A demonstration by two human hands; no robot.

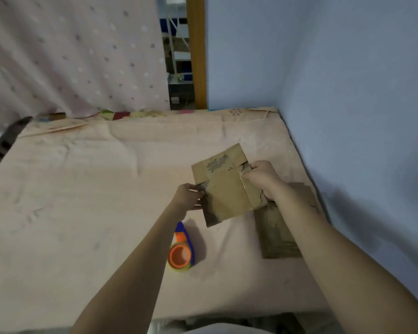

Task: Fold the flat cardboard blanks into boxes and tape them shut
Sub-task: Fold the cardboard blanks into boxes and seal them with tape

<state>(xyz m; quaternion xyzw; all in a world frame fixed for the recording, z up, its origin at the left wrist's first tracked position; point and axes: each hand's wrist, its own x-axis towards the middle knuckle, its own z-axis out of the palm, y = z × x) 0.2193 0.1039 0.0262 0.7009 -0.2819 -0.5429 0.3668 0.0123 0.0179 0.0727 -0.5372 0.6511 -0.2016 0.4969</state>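
A flat cardboard blank (223, 189) is held up just above a bed (94, 189) spread with a pale peach cover, toward the right side and the blue wall (348, 80). Its left edge is pinched by the left hand (188, 197), and its right edge is gripped near the upper flap slits by the right hand (263, 175), fingers curled onto the card. The blank is judged to be light, thin and fairly stiff along its panels but weak at the creases; torn patches and worn edges are seen, so rough pulling is likely to tear it further. Hold is best taken at opposite panel edges close to the score lines, where the sheet can be opened into a sleeve. One blank is counted in the hands; a second piece of cardboard (279, 233), perhaps a small stack, lies flat under the right forearm, its number not to be told. One tape dispenser (181, 253), orange and blue, rests on the bed near the left forearm.
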